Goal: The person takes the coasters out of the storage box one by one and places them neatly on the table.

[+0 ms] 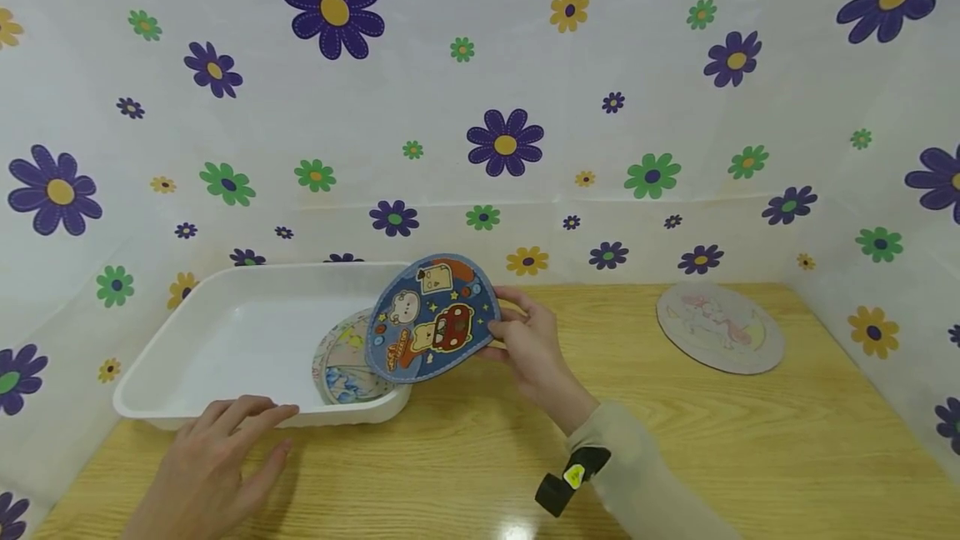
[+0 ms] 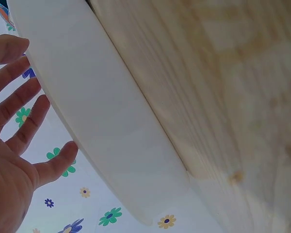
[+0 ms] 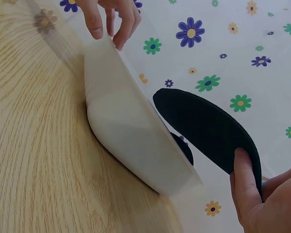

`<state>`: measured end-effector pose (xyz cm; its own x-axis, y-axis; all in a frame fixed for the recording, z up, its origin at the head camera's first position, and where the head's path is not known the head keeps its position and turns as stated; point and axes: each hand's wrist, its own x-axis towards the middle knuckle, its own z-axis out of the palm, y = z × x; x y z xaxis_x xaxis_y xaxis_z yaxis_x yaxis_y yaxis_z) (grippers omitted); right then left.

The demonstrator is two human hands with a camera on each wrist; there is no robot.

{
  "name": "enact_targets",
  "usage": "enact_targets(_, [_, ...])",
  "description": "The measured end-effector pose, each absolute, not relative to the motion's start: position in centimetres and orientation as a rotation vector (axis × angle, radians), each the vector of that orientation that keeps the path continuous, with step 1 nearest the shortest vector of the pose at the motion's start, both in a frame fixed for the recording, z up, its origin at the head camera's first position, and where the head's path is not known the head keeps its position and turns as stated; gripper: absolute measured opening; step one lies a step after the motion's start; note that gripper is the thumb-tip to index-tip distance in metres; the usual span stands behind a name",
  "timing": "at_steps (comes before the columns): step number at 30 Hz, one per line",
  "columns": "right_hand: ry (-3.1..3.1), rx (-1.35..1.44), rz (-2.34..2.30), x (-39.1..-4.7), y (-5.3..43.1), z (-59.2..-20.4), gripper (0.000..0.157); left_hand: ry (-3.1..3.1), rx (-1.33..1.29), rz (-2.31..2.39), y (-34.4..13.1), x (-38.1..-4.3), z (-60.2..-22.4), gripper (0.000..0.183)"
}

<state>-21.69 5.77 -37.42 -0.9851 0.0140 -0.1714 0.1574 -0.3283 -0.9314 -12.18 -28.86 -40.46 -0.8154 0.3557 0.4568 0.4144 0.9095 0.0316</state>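
Note:
My right hand (image 1: 534, 348) pinches the edge of a blue mouse pad (image 1: 433, 319) with cartoon bears and a red car. The pad is tilted over the right end of a white tray (image 1: 168, 365). In the right wrist view the pad's black underside (image 3: 208, 128) faces the camera, with right-hand fingers (image 3: 246, 179) at its edge. Inside the tray, at its right end, lie light-patterned round pads (image 1: 348, 369), partly hidden by the blue one. My left hand (image 1: 217, 461) has its loosely spread fingertips at the tray's front rim; the left wrist view shows the spread fingers (image 2: 26, 121) there.
A pale oval pad (image 1: 720, 327) with a pink unicorn-like picture lies on the right of the wooden table (image 1: 600, 373). A flower-printed white sheet (image 1: 420, 98) stands behind and at both sides. A black strap (image 1: 573, 477) is on the right wrist.

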Motion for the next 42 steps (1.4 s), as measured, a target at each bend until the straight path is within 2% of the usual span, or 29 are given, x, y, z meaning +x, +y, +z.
enact_targets(23, [1.782,0.256,-2.491,-21.5,7.0,-37.8,0.05,-2.603,-0.578,-0.199,-29.0,-12.3,-40.3,0.04])
enact_targets(42, [1.822,0.314,-2.493,-21.3,9.8,-37.8,0.05,-2.585,-0.572,-0.199,-29.0,-12.1,-40.3,0.038])
